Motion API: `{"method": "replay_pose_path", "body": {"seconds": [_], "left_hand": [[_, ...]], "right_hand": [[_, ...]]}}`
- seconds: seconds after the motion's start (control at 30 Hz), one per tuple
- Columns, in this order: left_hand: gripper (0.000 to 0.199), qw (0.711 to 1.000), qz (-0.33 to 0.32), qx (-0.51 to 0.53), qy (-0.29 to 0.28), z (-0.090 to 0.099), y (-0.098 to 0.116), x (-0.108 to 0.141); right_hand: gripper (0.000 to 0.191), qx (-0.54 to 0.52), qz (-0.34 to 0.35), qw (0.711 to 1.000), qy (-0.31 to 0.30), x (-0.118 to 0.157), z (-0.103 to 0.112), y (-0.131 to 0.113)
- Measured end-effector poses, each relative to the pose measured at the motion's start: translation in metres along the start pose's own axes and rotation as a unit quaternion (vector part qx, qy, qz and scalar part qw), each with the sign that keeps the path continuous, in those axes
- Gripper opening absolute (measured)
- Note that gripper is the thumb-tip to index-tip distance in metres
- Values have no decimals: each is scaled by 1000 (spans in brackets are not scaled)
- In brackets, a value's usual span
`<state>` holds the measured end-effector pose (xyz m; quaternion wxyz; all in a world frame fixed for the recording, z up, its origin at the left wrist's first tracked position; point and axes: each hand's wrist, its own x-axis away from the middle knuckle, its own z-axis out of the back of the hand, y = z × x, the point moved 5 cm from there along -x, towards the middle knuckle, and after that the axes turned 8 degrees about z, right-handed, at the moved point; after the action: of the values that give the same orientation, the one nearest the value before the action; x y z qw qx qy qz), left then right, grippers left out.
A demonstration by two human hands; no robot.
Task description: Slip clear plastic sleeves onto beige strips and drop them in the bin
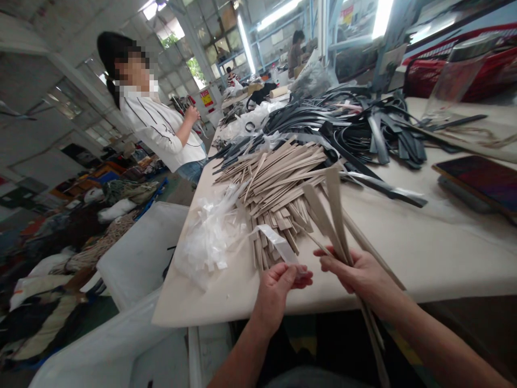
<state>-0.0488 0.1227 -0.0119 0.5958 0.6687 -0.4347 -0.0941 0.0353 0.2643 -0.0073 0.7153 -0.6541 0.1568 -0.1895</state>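
Observation:
My left hand (278, 296) pinches the end of a white film strip (275, 242) between thumb and fingers. My right hand (355, 272) grips several long tapered beige strips (333, 213), which fan out above and below my fist. A heap of similar beige strips (274, 183) lies on the white worktable (428, 253) just beyond my hands. Loose, crumpled white plastic film (210, 231) lies at the heap's left side, near my left hand. Beyond the heap is a tangle of black strips (363, 126).
A person in a white jacket (159, 121) stands at the table's far left side. White bins (137, 253) and piled fabric lie left of the table. A tablet (480, 183), a clear jar (454, 81) and a red bag (456, 70) are at the right. Another person (295, 54) stands far back.

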Motion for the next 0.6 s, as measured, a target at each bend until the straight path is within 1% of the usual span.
{"method": "replay_pose_path", "body": {"seconds": [0.1,0.13,0.2,0.3,0.37,0.47,0.6], "left_hand": [[31,997,-2,-72,-36,-7,1,7],[30,996,1,-78,-46,-8,0,9],[31,995,9,-76,-63,-9,-1,11],[31,994,17,-86,-64,-4,0,11],[28,994,5,-105,-41,1,4,8],[25,993,-12,-116,-6,6,11,3],[19,993,-12,-113,-9,4,8,2]], "right_hand": [[28,17,19,998,-59,-15,-15,-17],[23,22,27,996,-81,-19,-21,-21],[20,39,45,992,-113,-22,-30,-26],[17,94,82,986,-112,-24,-34,-32],[15,134,105,979,-108,-23,-34,-38],[15,174,123,970,-114,-21,-33,-45],[19,203,136,962,-122,-20,-28,-50]]}}
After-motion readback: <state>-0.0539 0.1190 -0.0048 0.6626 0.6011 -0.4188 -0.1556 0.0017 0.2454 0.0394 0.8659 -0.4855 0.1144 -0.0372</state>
